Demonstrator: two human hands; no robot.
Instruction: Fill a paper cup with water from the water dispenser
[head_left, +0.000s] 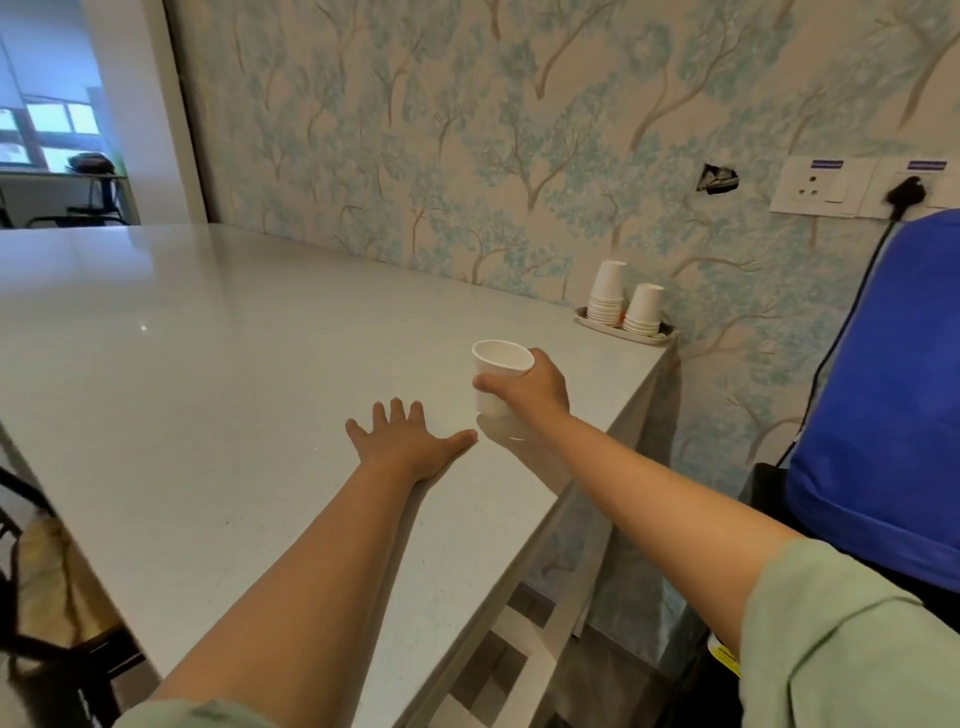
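**Cup in hand, water not yet drawn**

The right hand (530, 387) has its fingers (485, 384) wrapped round a single paper cup (498, 374), held upright just above the bench (208, 364) near its right edge; a faint reflection shows below the cup's base. The left hand (402, 441) lies flat on the bench, fingers spread, holding nothing. So the picking-up looks done, judging by the two stacks of cups (626, 306) sitting on a small tray (623, 332) at the far right corner. What remains is the filling itself: the cup must go to the dispenser, probably the unit under the blue cover (883, 389) at the right, whose tap is not visible. The cup is plain white, rim rolled, undented, and appears empty inside.
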